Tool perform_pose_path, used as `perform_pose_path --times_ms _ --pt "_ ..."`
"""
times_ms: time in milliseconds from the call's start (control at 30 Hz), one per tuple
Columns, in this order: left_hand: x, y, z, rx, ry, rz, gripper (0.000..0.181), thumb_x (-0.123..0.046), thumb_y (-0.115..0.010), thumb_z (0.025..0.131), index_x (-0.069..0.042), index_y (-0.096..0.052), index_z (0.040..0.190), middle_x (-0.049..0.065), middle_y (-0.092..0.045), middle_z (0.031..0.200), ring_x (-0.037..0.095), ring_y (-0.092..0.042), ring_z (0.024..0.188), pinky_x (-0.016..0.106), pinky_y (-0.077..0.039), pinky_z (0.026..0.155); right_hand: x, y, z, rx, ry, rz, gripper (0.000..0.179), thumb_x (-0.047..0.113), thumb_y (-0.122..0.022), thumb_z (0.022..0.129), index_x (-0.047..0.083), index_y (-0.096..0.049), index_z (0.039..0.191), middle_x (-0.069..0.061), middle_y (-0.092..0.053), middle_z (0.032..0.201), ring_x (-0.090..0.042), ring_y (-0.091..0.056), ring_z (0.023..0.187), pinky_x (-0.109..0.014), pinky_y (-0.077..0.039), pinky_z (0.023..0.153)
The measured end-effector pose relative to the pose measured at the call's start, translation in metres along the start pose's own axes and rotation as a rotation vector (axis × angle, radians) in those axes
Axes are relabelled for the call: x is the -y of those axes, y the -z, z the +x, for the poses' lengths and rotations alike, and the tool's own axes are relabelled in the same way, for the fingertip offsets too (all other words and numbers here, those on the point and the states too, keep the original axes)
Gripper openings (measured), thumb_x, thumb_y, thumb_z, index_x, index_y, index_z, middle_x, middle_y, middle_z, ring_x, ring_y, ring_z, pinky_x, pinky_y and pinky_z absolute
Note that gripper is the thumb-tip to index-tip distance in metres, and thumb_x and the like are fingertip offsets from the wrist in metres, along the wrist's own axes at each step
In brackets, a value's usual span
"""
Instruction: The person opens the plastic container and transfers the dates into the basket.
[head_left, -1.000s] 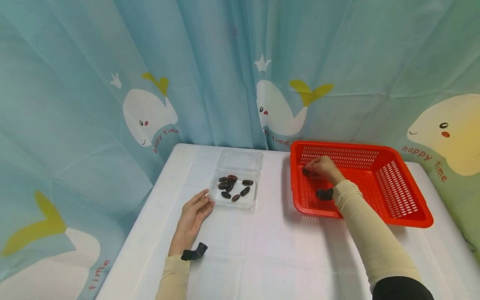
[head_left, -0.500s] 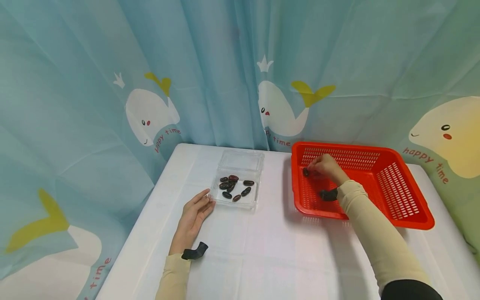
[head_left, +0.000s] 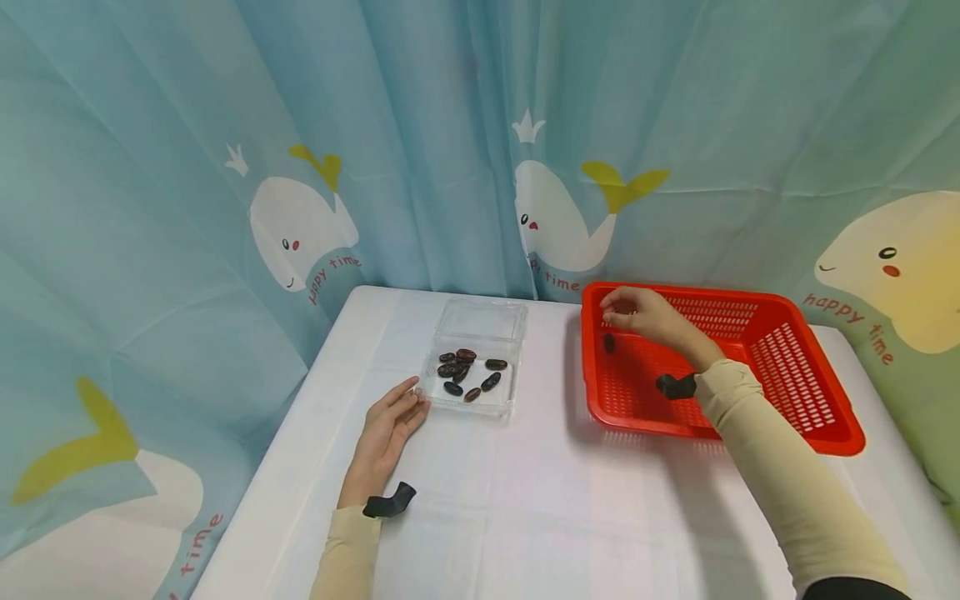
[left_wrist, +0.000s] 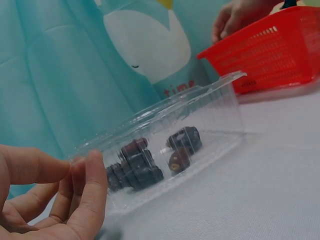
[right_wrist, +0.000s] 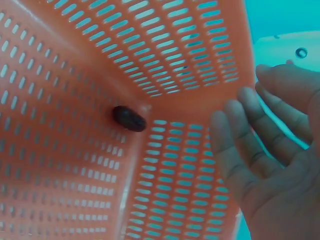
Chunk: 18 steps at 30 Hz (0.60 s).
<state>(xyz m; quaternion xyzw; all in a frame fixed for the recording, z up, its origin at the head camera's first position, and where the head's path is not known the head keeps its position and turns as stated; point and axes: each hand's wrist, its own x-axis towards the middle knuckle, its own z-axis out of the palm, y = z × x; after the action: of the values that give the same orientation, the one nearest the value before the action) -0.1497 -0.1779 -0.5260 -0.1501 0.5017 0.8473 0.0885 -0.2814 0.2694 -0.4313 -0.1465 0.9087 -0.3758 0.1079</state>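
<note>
My left hand is at the near left corner of a clear plastic box, pinching its edge between thumb and fingers in the left wrist view. The box's lid stands open toward the back. Several dark, wrinkled dates lie loose inside it. My right hand is above the left end of a red plastic basket, fingers loosely bent and holding nothing. Below it, a single dark date lies on the basket floor by the corner, apart from the fingers.
A white cloth covers the table under both containers. Behind it hangs a blue curtain with printed whales, close to the table's back edge. The red basket has raised, slotted walls.
My right hand has let go of the date, leaving it on the basket floor, and has risen up and away from it. The left hand stays at the box corner.
</note>
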Motion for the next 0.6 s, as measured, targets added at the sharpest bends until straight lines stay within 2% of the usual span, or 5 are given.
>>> perform_pose_path --times_ms 300,433,533,600 --pt "0.000 0.000 0.000 -0.002 0.004 -0.011 0.047 -0.001 -0.049 0.108 0.000 -0.043 0.154 0.008 -0.052 0.125 0.014 -0.060 0.113 0.024 -0.058 0.104 0.038 -0.009 -0.005 -0.020 0.140 -0.089 0.023 0.019 -0.071 0.100 0.011 -0.069 0.122 -0.008 -0.070 0.118 -0.024 -0.063 0.110 -0.037 -0.057 0.093" --pt "0.000 0.000 0.000 -0.004 0.004 -0.010 0.047 -0.001 -0.049 0.108 0.000 -0.043 0.154 0.007 -0.053 0.123 0.014 -0.061 0.113 0.024 -0.059 0.103 0.058 -0.021 -0.005 0.002 0.203 -0.126 0.023 0.015 -0.071 0.100 0.012 -0.069 0.122 -0.008 -0.070 0.118 -0.024 -0.064 0.104 -0.038 -0.060 0.085" --pt "0.001 0.000 0.000 -0.009 0.001 -0.011 0.047 -0.002 -0.051 0.108 0.000 -0.043 0.154 0.007 -0.054 0.122 0.015 -0.061 0.114 0.024 -0.059 0.102 0.071 -0.030 -0.004 0.030 0.269 -0.160 0.024 0.012 -0.071 0.098 0.011 -0.069 0.123 -0.009 -0.071 0.118 -0.025 -0.065 0.104 -0.041 -0.062 0.085" --pt "0.001 0.000 0.000 -0.005 -0.007 0.002 0.048 -0.002 -0.050 0.108 0.000 -0.042 0.155 0.007 -0.054 0.121 0.016 -0.061 0.115 0.024 -0.059 0.102 0.078 -0.037 -0.002 0.051 0.306 -0.174 0.025 0.012 -0.073 0.097 0.010 -0.069 0.122 -0.009 -0.071 0.118 -0.025 -0.065 0.108 -0.044 -0.061 0.091"
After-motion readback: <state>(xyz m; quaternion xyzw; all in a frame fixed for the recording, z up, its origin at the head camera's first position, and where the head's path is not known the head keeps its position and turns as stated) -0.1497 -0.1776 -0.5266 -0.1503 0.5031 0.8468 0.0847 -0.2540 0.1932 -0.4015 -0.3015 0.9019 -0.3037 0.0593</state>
